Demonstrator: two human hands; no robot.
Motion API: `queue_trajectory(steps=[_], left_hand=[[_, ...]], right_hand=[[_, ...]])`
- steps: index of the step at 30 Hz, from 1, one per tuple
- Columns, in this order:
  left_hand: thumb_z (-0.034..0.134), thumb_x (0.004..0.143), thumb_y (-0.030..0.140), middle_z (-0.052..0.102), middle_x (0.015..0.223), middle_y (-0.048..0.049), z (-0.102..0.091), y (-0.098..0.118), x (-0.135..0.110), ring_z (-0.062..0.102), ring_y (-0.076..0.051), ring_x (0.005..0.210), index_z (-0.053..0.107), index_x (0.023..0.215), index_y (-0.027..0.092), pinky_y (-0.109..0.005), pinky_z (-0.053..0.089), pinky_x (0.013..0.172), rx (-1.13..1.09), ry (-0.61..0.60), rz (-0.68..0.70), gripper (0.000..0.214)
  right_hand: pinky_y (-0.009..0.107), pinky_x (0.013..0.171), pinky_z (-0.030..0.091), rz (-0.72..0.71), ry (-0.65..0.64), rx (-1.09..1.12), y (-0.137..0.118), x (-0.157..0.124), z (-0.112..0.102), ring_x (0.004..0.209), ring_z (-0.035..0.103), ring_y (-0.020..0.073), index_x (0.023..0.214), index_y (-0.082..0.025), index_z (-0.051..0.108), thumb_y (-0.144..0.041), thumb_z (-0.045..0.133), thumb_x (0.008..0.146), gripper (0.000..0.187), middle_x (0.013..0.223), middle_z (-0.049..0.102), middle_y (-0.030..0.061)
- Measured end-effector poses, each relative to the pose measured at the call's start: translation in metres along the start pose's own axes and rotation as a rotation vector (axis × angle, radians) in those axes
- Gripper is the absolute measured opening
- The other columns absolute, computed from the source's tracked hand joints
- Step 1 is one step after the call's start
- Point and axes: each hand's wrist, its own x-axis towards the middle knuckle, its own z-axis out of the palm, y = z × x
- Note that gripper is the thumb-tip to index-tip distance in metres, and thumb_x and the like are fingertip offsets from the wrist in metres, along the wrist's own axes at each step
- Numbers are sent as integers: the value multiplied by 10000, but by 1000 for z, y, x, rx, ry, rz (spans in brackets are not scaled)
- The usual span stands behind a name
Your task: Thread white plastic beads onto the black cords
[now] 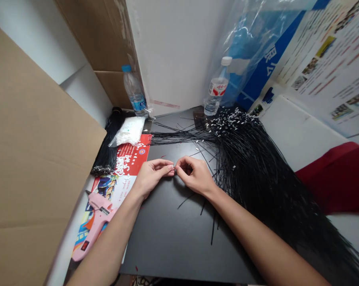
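Head view: left hand [152, 176], right hand [194, 174] pinch tiny white block [175, 169].

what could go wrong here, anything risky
The tiny white piece pinched by the left hand and right hand could slip and get lost among the black plastic strands, which could also snag and tangle. The pink hot glue gun beside the left forearm could burn if it's on, which I can't tell.
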Motion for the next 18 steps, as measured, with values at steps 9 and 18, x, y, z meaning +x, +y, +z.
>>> queue_trajectory(steps=[9,18], left_hand=[[826,660,253,736,700,-38,5,-4,2,692,-149,652,737,806,122,-294,572,710,87,67,96,216],[842,652,303,738,705,-38,6,-6,2,680,-142,657,733,768,130,-281,563,708,95,53,130,235]], right_hand=[[223,573,367,42,-92,-32,7,3,3,591,547,105,814,-193,579,-233,525,876,91,724,666,-1],[237,612,367,28,-121,-94,7,3,4,614,557,119,828,-191,579,-237,503,910,121,748,678,8]])
